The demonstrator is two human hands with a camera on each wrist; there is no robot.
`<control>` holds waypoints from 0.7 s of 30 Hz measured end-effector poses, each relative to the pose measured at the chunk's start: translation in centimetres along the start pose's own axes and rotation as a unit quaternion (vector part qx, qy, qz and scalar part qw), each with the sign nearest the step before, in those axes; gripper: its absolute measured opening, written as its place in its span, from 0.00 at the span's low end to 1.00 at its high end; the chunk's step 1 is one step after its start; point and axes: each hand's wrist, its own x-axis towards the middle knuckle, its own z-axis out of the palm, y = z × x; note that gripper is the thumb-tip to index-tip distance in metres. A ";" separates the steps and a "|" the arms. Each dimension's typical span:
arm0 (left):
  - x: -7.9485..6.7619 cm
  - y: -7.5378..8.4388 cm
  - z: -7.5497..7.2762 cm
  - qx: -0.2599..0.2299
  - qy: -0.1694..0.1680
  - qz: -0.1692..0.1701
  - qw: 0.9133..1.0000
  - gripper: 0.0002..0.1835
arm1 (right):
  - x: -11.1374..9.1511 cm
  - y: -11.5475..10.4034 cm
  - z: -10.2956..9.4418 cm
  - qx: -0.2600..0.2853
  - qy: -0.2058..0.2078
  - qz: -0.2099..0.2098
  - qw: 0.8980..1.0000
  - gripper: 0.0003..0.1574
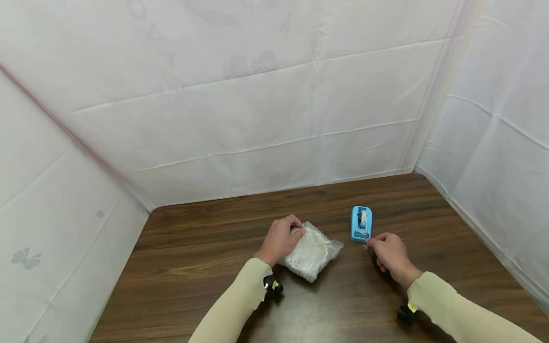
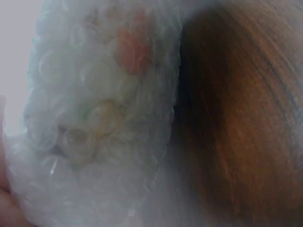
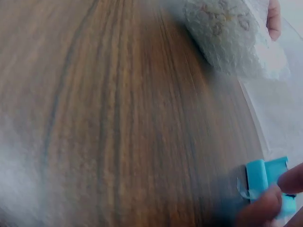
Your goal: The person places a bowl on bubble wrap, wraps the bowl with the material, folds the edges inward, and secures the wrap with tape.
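A round, pale dish wrapped in bubble wrap (image 1: 310, 252) is in the middle of the table, its flaps sticking out at the corners. Through the wrap (image 2: 104, 94) a blurred orange patch and a printed pattern show in the left wrist view. My left hand (image 1: 280, 239) grips the left upper edge of this bundle. To the right stands a light-blue tape dispenser (image 1: 361, 224) with a small roll in it. At its near end my right hand (image 1: 391, 253) pinches a short strip of clear tape (image 3: 243, 189) between thumb and forefinger.
Dark wood-grain tabletop (image 1: 193, 271) lies under everything. Pale sheeting hangs behind the table (image 1: 257, 143) and along both sides, meeting its edges. A small black wrist camera (image 1: 272, 286) sits under the left sleeve, another (image 1: 405, 314) under the right.
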 end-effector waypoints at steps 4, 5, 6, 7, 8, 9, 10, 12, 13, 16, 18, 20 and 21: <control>0.0 0.0 -0.1 -0.001 0.002 -0.002 1.000 0.04 | 0.1 -0.1 0.1 0.017 -0.034 0.006 0.999 0.18; -0.1 0.0 -0.1 -0.001 0.003 -0.002 1.000 0.04 | 0.2 -0.1 0.2 0.022 -0.040 0.008 0.999 0.18; -0.1 0.0 -0.1 0.000 0.002 -0.002 1.000 0.04 | 0.2 -0.1 0.2 0.024 -0.042 0.009 0.999 0.18; -0.1 0.0 -0.1 0.001 0.002 -0.002 1.000 0.04 | 0.2 0.0 0.3 0.023 -0.042 0.010 0.999 0.17; -0.1 0.0 -0.1 0.001 0.002 -0.002 1.000 0.04 | 0.2 0.0 0.3 0.021 -0.039 0.014 0.999 0.17; -0.1 0.0 0.0 0.001 0.001 -0.001 1.000 0.04 | 0.2 0.1 0.3 0.020 -0.036 0.014 0.999 0.17; -0.2 0.0 0.0 0.002 0.002 0.000 1.000 0.05 | 0.2 0.1 0.3 0.019 -0.031 0.014 0.999 0.17; -0.2 0.0 0.0 0.001 0.002 0.001 1.000 0.05 | 0.2 0.2 0.2 0.015 -0.022 0.010 1.000 0.17; -0.2 0.0 0.0 0.001 0.003 0.002 1.000 0.05 | 0.2 0.2 0.2 0.011 -0.018 0.011 1.000 0.17; -0.1 0.1 0.0 0.001 0.004 0.002 1.000 0.05 | 0.3 0.2 0.1 -0.004 -0.008 0.009 1.000 0.17; -0.1 0.1 0.0 0.003 0.004 0.002 1.000 0.04 | 0.5 0.2 0.2 -0.017 -0.004 0.011 1.000 0.17; 0.0 0.0 0.2 0.003 0.003 0.002 1.000 0.04 | 0.6 0.2 0.2 -0.028 -0.003 0.010 1.000 0.16; 0.0 0.0 0.2 0.004 0.003 0.002 1.000 0.04 | 0.7 0.3 0.2 -0.031 -0.003 0.008 0.999 0.16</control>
